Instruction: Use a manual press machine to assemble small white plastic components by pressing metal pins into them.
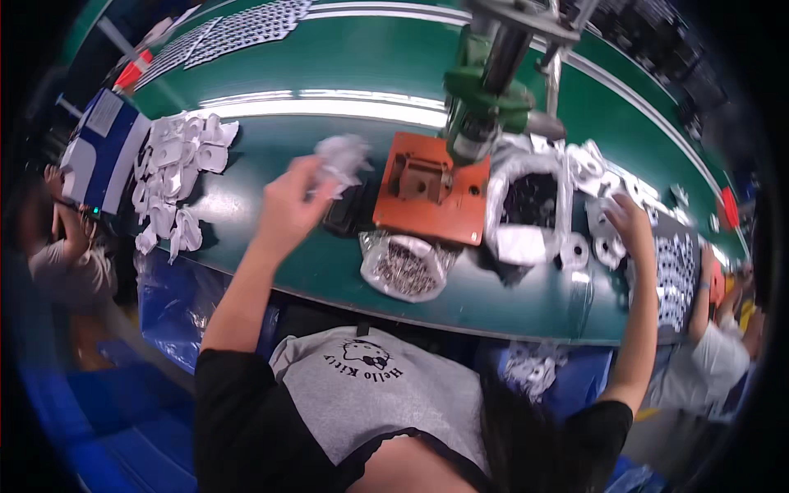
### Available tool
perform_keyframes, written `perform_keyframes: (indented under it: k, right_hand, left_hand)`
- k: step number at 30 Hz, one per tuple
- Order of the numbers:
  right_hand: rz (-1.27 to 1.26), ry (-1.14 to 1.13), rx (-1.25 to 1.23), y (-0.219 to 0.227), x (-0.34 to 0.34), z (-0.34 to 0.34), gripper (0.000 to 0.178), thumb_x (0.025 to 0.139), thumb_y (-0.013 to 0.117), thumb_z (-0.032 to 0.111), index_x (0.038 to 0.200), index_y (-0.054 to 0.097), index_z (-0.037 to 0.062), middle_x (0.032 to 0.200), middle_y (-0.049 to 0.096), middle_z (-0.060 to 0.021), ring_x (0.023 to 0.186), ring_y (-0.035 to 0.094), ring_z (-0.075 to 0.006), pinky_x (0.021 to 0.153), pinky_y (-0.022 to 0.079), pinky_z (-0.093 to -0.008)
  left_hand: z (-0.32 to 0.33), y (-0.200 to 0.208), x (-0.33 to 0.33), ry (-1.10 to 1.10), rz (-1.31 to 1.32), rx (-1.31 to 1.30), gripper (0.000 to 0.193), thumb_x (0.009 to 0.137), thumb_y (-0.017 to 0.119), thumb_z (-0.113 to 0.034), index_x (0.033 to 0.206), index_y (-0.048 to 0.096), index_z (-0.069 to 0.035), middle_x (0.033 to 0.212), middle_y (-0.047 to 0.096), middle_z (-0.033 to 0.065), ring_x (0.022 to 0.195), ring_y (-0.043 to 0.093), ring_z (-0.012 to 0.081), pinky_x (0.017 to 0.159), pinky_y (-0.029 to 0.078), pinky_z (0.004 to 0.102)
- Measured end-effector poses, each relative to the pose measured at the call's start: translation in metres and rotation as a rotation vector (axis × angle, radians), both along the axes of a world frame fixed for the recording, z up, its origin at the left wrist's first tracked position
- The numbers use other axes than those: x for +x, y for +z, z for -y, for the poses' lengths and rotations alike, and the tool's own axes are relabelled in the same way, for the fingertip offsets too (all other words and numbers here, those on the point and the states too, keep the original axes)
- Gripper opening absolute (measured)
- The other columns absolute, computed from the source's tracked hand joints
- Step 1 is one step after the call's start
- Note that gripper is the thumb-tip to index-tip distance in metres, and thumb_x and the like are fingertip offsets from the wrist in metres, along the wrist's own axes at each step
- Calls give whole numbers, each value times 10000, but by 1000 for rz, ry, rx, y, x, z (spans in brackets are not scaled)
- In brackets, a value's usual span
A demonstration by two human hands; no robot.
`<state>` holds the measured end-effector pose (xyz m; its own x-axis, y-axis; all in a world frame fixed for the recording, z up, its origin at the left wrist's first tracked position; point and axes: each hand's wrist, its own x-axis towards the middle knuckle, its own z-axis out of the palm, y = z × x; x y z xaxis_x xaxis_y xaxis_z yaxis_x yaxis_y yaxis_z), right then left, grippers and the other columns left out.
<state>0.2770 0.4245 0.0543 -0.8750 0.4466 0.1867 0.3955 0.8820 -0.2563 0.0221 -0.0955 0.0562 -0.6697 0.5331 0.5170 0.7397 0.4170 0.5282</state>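
Note:
My left hand [290, 205] is raised over the bench, its fingers closed on a white plastic part [343, 161] that is smeared by motion. Left of the orange base plate [431, 215], this part hangs in the air. On the plate sits a metal fixture [421, 179] beneath the green press head [474, 131]. My right hand [631, 223] is at the spread of white plastic parts on the right, fingers bent around a white plastic part [606, 205]; its exact shape is partly hidden by the fingers.
A bag of small metal pieces [404, 269] lies in front of the plate. To its right stands a plastic-lined container [493, 234] with dark small parts. White parts [177, 164] are heaped at left beside a blue-and-white box [107, 152]. Other people sit at both sides.

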Motion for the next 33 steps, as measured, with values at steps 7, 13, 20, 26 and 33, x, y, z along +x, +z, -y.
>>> perform_keyframes:
  k: [7,13,20,26,33]
  right_hand:
    - [-117,-104,323,-20,2,101,397,793,632,269,1135,603,70,1185,606,-124,1094,549,-342,941,382,-460]
    - [-195,-76,60,-13,15,166,275,784,638,154,1019,635,10,960,649,-189,944,586,-351,833,453,-396]
    - [-456,7,-69,-28,-23,234,176,796,602,98,946,651,20,964,652,-131,951,578,-305,854,442,-371]
    - [-278,-54,120,-37,-80,237,242,781,612,108,1014,635,45,995,625,-139,950,580,-321,842,464,-401]
    - [33,-138,-20,-55,-103,214,298,756,611,127,1049,601,75,998,593,-184,974,571,-370,817,473,-451]
  left_hand:
    - [-70,-15,18,-440,-489,-159,193,749,620,-128,916,545,-67,911,631,128,892,640,278,732,511,392]
    - [-96,-39,18,-344,-631,-184,151,774,560,-116,922,561,-82,882,614,196,916,625,356,726,508,419]
    - [-88,-49,-1,-568,-411,-257,271,839,550,-170,1075,569,-39,1123,531,307,1150,478,438,1018,357,480]
    - [-73,-51,5,-546,-389,-238,608,778,653,-446,1231,525,-61,1302,438,307,1271,381,419,1079,283,461]
    - [-74,-58,8,-488,-347,-239,691,707,702,-488,1257,526,-109,1348,406,271,1277,373,406,1076,294,453]
